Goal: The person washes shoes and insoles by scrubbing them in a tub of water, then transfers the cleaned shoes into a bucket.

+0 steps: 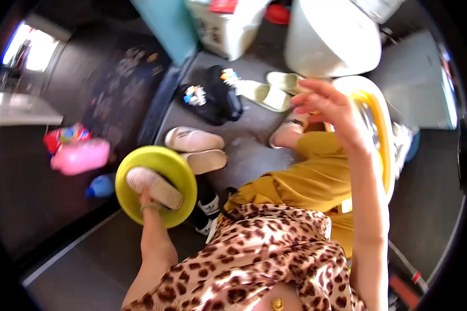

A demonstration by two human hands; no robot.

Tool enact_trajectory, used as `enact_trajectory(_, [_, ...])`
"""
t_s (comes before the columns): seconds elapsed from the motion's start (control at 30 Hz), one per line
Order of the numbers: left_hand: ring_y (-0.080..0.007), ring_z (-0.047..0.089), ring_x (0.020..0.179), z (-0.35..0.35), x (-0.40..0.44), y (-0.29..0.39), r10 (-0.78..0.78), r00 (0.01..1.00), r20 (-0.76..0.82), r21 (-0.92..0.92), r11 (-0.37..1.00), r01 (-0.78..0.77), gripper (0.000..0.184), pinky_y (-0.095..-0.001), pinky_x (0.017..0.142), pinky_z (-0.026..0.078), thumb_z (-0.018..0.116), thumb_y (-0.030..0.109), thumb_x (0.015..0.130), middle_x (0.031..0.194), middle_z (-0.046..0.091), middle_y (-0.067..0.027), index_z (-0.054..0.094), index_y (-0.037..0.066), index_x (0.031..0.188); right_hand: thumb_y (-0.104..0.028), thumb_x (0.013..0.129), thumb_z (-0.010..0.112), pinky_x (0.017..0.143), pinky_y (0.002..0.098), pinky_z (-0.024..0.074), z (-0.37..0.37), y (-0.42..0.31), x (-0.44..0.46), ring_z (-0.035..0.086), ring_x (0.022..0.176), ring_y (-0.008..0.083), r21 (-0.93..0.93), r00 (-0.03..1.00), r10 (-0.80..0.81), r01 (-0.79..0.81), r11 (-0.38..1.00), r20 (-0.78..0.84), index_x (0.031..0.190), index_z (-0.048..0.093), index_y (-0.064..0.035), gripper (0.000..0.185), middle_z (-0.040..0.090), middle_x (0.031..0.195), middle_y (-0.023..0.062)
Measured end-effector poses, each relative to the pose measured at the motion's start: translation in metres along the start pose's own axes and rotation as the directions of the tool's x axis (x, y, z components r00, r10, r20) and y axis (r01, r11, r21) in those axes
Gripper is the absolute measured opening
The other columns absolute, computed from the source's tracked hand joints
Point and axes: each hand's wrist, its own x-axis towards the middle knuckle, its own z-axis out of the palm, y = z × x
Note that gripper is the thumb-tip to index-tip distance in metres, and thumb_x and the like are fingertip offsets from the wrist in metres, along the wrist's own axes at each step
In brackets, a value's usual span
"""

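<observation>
The left hand [146,199] grips a pale slipper [154,186] inside the green basin [123,194]; the slipper's long axis slants from the basin's far left to its near right, toe end unclear. The right hand [329,109] is raised, empty, fingers loosely spread, right of the basin. On the dark floor [249,155], white slides [197,140] lie just beside the basin's right; black clogs [220,98] sit beyond it. A pink container [83,156] is to its left, and a white bin [228,31] farthest beyond.

Wide-angle view with dark, curved corners; glare whitens the upper-left window [39,49]; raised right hand [329,106] blurred.
</observation>
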Motion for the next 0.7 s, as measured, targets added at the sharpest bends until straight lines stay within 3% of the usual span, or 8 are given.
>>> enact_trajectory(0.1, [-0.0299,0.059,0.104,0.015,0.024,0.002,-0.020,0.999,-0.030,0.091,0.996,0.023,0.055,-0.0448,0.087,0.050,0.067,0.008,0.082,0.119,0.057,-0.0156,0.044,0.003,0.132,-0.024,0.093,0.055,0.078,0.0242,0.0489,-0.073,-0.012,-0.060,0.064,0.092,0.0125,0.004,0.948,-0.090,0.096,0.995,-0.306,0.125,0.055,-0.0052,0.037,0.068,0.104,0.0064])
enact_trajectory(0.17, [-0.0289,0.058,0.105,0.039,0.028,0.008,0.004,1.000,-0.025,0.166,0.986,0.000,0.054,-0.0436,0.088,0.050,0.066,0.008,0.083,0.119,0.058,-0.0152,0.045,0.004,0.132,-0.022,0.092,0.056,0.075,0.0238,0.0510,-0.113,-0.009,-0.101,0.066,0.089,0.0128,-0.026,0.838,-0.137,0.145,0.989,-0.528,0.120,0.060,-0.0059,0.032,0.069,0.102,0.0079])
enact_trajectory(0.3, [-0.0270,0.058,0.106,0.109,0.018,0.029,0.103,0.992,0.078,0.301,0.946,-0.122,0.051,-0.0413,0.090,0.048,0.064,0.007,0.084,0.118,0.058,-0.0145,0.046,0.004,0.132,-0.023,0.091,0.060,0.071,0.0235,0.0542,-0.195,0.053,-0.205,0.067,0.087,0.0161,0.059,0.682,-0.124,0.239,0.969,-0.721,0.117,0.062,-0.0084,0.030,0.069,0.102,0.0102])
enact_trajectory(0.43, [-0.0250,0.057,0.107,0.215,-0.024,0.052,0.219,0.918,0.332,0.369,0.865,-0.340,0.048,-0.0391,0.091,0.047,0.061,0.007,0.086,0.118,0.058,-0.0138,0.047,0.004,0.132,-0.023,0.092,0.059,0.069,0.0226,0.0538,-0.211,0.112,-0.301,0.067,0.085,0.0143,0.113,0.467,0.023,0.166,0.980,-0.884,0.118,0.061,-0.0089,0.029,0.069,0.100,0.0090])
enact_trajectory(0.5, [-0.0241,0.057,0.107,0.276,-0.063,0.062,0.274,0.827,0.492,0.360,0.800,-0.479,0.047,-0.0379,0.092,0.047,0.060,0.007,0.086,0.118,0.058,-0.0135,0.048,0.004,0.132,-0.022,0.093,0.057,0.069,0.0213,0.0524,-0.207,0.136,-0.338,0.067,0.083,0.0117,0.165,0.355,0.126,0.083,0.983,-0.926,0.120,0.060,-0.0089,0.030,0.070,0.097,0.0062])
enact_trajectory(0.57, [-0.0231,0.056,0.108,0.341,-0.118,0.073,0.326,0.674,0.663,0.301,0.708,-0.639,0.046,-0.0368,0.093,0.046,0.059,0.006,0.087,0.117,0.058,-0.0132,0.048,0.004,0.131,-0.023,0.093,0.057,0.070,0.0216,0.0518,-0.211,0.161,-0.368,0.066,0.083,0.0109,0.217,0.322,0.190,0.047,0.975,-0.927,0.121,0.059,-0.0090,0.031,0.070,0.097,0.0052])
enact_trajectory(0.67, [-0.0216,0.056,0.109,0.423,-0.220,0.085,0.339,0.360,0.869,0.126,0.552,-0.824,0.044,-0.0351,0.095,0.045,0.057,0.006,0.088,0.117,0.059,-0.0126,0.049,0.005,0.131,-0.022,0.093,0.055,0.069,0.0220,0.0510,-0.214,0.189,-0.394,0.066,0.083,0.0106,0.262,0.281,0.248,0.013,0.965,-0.927,0.120,0.059,-0.0091,0.031,0.069,0.097,0.0047])
enact_trajectory(0.7, [-0.0212,0.056,0.109,0.446,-0.258,0.086,0.310,0.234,0.921,0.053,0.497,-0.866,0.043,-0.0345,0.095,0.045,0.056,0.006,0.088,0.117,0.059,-0.0125,0.049,0.005,0.131,-0.021,0.092,0.055,0.068,0.0223,0.0504,-0.218,0.194,-0.398,0.066,0.083,0.0107,0.269,0.308,0.284,-0.089,0.959,-0.908,0.120,0.059,-0.0090,0.030,0.069,0.097,0.0045])
